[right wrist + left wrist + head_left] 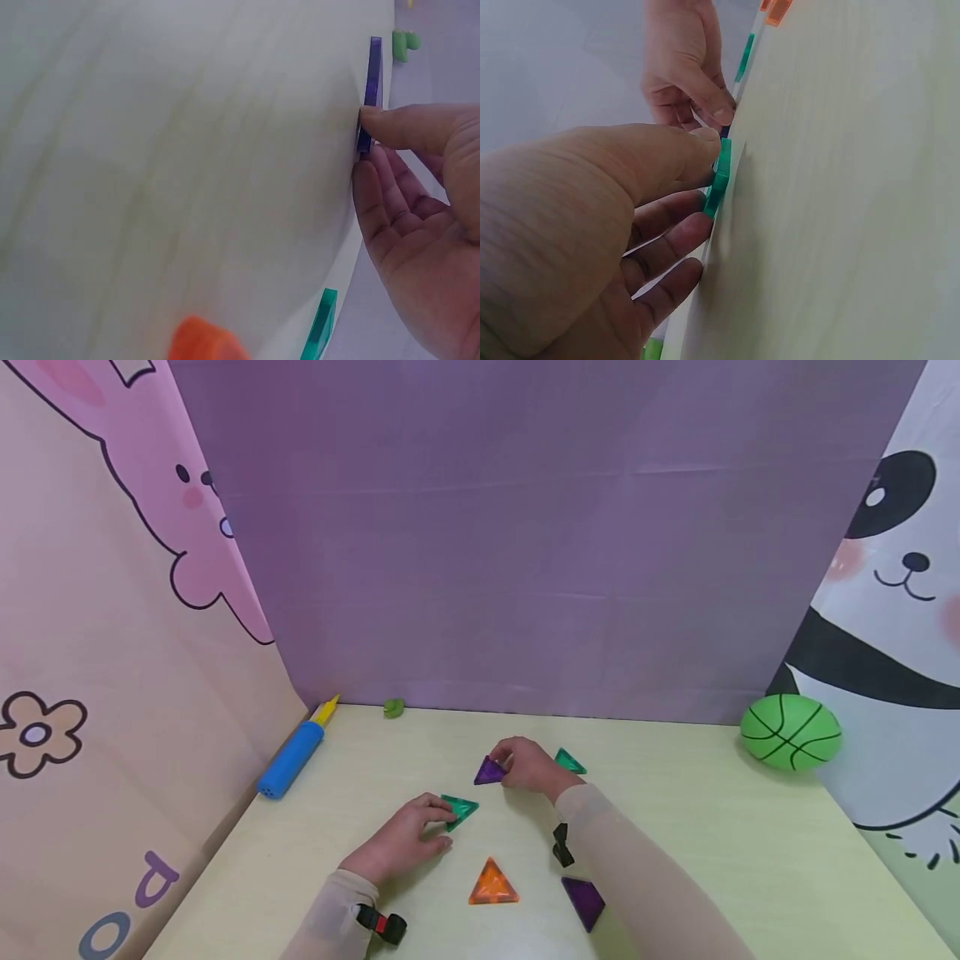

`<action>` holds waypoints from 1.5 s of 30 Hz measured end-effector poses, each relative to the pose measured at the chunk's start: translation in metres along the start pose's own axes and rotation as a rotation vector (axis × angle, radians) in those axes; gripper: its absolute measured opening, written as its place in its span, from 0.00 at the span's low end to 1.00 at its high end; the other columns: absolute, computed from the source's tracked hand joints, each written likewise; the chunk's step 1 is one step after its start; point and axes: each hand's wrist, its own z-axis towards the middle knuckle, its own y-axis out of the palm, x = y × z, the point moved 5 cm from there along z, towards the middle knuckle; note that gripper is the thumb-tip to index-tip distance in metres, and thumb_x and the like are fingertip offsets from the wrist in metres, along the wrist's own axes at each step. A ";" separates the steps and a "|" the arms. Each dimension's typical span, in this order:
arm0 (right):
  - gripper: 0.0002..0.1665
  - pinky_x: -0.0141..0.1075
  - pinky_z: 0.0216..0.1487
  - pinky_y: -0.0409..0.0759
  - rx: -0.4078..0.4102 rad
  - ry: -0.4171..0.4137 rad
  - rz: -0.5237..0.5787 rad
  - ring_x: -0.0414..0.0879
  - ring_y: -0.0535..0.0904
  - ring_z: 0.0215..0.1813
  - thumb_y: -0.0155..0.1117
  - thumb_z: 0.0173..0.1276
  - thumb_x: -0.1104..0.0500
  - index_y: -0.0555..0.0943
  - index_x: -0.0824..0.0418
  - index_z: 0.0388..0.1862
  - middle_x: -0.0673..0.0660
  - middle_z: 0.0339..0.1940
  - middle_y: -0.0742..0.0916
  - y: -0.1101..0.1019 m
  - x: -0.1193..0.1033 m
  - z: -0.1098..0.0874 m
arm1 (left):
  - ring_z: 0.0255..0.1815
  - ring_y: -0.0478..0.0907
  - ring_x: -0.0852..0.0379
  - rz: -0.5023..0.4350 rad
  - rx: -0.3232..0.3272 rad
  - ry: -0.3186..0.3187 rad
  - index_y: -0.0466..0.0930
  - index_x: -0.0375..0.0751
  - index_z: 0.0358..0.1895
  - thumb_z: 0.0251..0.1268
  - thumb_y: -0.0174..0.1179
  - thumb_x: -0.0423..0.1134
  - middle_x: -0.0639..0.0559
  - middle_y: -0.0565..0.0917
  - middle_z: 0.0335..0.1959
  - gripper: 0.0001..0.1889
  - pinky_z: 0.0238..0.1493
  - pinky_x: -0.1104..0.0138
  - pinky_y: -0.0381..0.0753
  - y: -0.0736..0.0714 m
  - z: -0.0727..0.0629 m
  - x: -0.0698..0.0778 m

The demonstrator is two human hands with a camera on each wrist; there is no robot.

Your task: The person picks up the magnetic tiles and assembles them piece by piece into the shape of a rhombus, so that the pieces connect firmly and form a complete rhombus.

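Observation:
My left hand holds a translucent green triangular tile at its left edge. The left wrist view shows the thumb and fingertips around that green tile, low over the table. Farther back, my right hand pinches a purple triangular tile. In the right wrist view its thumb and fingertip grip one end of the purple tile. A second green tile lies just behind the right wrist. Nearer the front are an orange triangular tile and another purple tile, close to the right sleeve.
A blue pump with a yellow nozzle lies along the table's left edge. A small green object sits at the back edge, before a purple cloth backdrop. At the back right corner rests a green ball with black lines.

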 end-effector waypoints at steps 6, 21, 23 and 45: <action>0.24 0.45 0.55 0.84 0.023 -0.032 -0.060 0.49 0.81 0.49 0.79 0.62 0.67 0.84 0.58 0.56 0.58 0.56 0.81 0.001 -0.002 0.002 | 0.68 0.74 0.48 -0.005 -0.008 -0.016 0.84 0.39 0.63 0.72 0.69 0.38 0.50 0.77 0.64 0.19 0.71 0.51 0.74 0.000 0.000 -0.001; 0.24 0.55 0.74 0.71 -0.008 -0.066 -0.141 0.59 0.73 0.72 0.78 0.66 0.63 0.85 0.56 0.61 0.57 0.65 0.83 0.011 -0.015 0.004 | 0.69 0.73 0.47 -0.021 -0.010 -0.028 0.85 0.40 0.63 0.73 0.68 0.39 0.48 0.76 0.66 0.18 0.72 0.49 0.73 -0.001 -0.001 0.001; 0.23 0.56 0.74 0.71 -0.011 -0.072 -0.122 0.59 0.75 0.71 0.77 0.66 0.64 0.85 0.57 0.60 0.57 0.62 0.85 0.012 -0.016 0.003 | 0.69 0.73 0.47 -0.020 -0.012 -0.028 0.85 0.40 0.63 0.73 0.68 0.39 0.48 0.76 0.66 0.18 0.72 0.48 0.73 0.000 -0.001 0.001; 0.25 0.46 0.56 0.83 -0.066 -0.056 -0.040 0.52 0.80 0.52 0.80 0.59 0.70 0.82 0.60 0.54 0.59 0.54 0.82 0.009 -0.022 -0.002 | 0.68 0.73 0.48 -0.029 -0.002 -0.023 0.84 0.39 0.63 0.73 0.68 0.39 0.49 0.76 0.66 0.19 0.71 0.50 0.73 0.001 -0.001 -0.002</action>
